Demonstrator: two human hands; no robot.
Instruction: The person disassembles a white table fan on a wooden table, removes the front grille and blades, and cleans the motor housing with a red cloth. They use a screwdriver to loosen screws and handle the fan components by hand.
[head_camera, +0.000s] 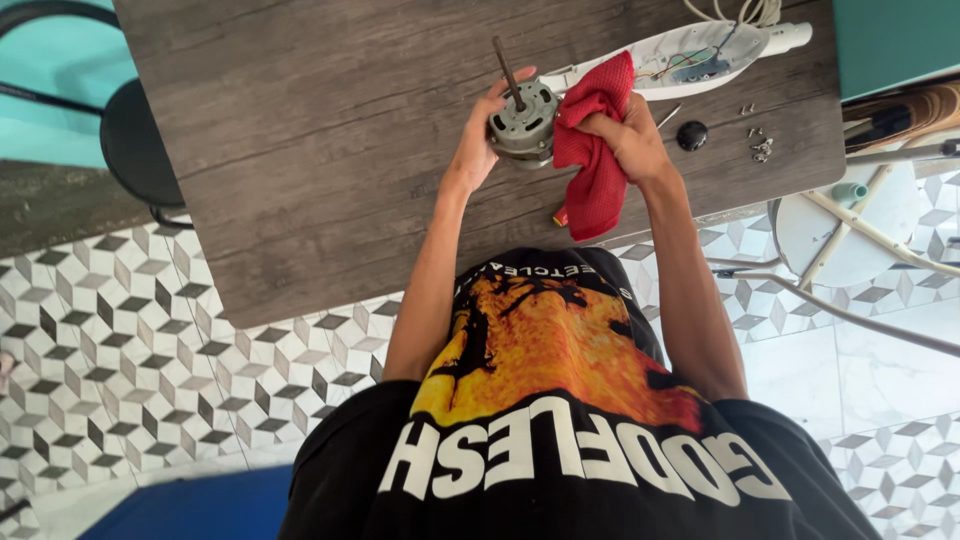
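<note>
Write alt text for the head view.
A person's left hand holds a small electric motor above a wooden table while the right hand presses a red cloth against it. Screws and a black knob lie nearby.

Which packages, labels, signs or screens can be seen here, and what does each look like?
No packages, signs or screens show.
Shirt print: on the person's black shirt, bottom centre; orange-yellow picture with large white lettering below.
Small open circuit board: inside the white housing at the table's far edge, with thin wires; no label readable.
</note>
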